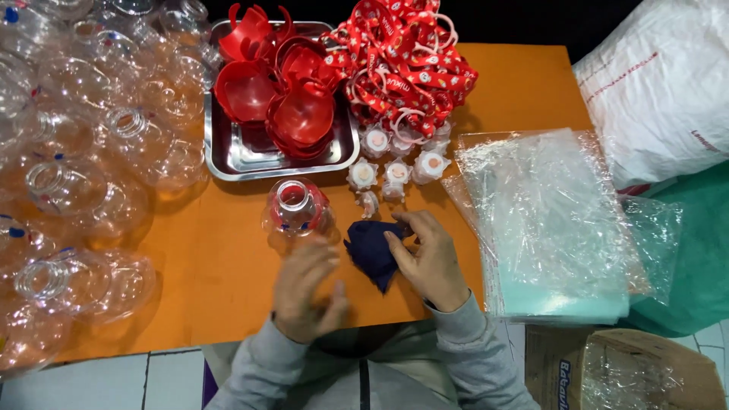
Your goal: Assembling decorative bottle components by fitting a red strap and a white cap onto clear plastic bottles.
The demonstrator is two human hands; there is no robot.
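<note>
r fingers (397, 244) pinching dark cloth (372, 254), l hand (304, 292) open nearby

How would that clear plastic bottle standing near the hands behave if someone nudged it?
The clear bottle looks empty and thin-walled, so it is probably very light and would slide or tip easily on the orange table. Its rounded body suggests it would roll once down.

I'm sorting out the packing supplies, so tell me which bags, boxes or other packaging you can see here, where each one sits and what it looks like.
Stack of clear plastic bags: on the orange table, right of the right hand; flat, glossy.
White sack: top right; bulging, red print.
Cardboard box: bottom right; brown, blue print, clear film inside.
</note>
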